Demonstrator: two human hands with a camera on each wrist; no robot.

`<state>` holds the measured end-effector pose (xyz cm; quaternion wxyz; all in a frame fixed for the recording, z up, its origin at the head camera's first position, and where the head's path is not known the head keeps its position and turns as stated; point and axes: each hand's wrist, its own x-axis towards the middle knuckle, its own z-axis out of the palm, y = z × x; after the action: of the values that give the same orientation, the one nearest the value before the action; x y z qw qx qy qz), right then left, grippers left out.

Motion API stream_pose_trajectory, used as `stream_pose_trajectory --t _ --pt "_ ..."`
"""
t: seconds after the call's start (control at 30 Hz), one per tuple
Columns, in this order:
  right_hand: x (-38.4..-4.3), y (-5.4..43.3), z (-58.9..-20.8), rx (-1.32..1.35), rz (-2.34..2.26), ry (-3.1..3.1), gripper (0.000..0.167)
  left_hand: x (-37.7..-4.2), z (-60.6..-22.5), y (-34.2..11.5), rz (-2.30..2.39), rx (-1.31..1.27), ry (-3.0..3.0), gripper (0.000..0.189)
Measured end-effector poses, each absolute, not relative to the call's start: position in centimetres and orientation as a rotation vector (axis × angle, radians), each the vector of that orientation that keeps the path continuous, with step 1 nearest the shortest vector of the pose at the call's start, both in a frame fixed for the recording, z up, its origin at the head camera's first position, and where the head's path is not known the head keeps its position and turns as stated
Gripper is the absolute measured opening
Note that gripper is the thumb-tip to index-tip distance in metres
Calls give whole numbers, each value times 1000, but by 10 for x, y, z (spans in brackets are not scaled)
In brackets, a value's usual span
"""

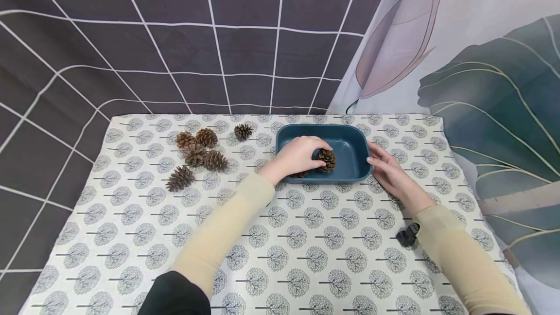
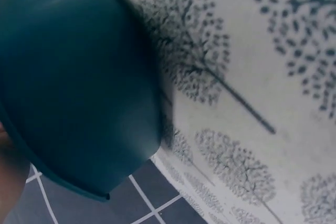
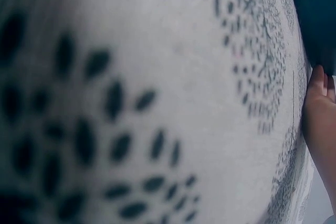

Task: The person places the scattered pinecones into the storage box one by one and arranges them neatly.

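Observation:
A dark teal rectangular bin (image 1: pixel 350 152) stands near the back of the cloth-covered table. Over its left part, my left hand (image 1: pixel 299 155) holds a brown pine cone (image 1: pixel 326 160) between thumb and fingers. Part of another pine cone (image 1: pixel 299 174) shows beneath that hand, inside the bin. At the bin's right end, my right hand (image 1: pixel 388 169) touches the wall, its thumb near the rim. In the left wrist view, the bin's outer wall (image 2: pixel 79 77) fills the left side. The right wrist view catches the right hand (image 3: pixel 321 114) against the bin.
Several pine cones (image 1: pixel 195 154) lie in a group at the left of the table. One more pine cone (image 1: pixel 242 131) sits apart, between them and the bin. A small black device (image 1: pixel 408 235) is by the right wrist. A dark grid-patterned curtain (image 1: pixel 245 52) hangs behind the table.

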<state>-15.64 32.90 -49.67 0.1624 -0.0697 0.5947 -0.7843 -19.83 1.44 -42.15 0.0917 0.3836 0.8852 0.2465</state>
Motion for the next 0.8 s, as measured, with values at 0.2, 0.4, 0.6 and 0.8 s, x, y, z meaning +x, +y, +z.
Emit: stream_pose_trajectory --t 0.2,0.4,0.6,0.8 --pt "-157 329 -497 -195 -2229 1703 54 -194 -425 13 705 1154 2607 42" --pt "-156 329 -497 -171 -2246 1689 53 -193 -431 8 687 1180 2600 43" --pt "-157 328 -496 -164 -2251 1686 52 -193 -436 1 698 1187 2592 42" --pt "-157 328 -496 -162 -2252 1686 52 -193 -440 -6 691 1183 2585 41"
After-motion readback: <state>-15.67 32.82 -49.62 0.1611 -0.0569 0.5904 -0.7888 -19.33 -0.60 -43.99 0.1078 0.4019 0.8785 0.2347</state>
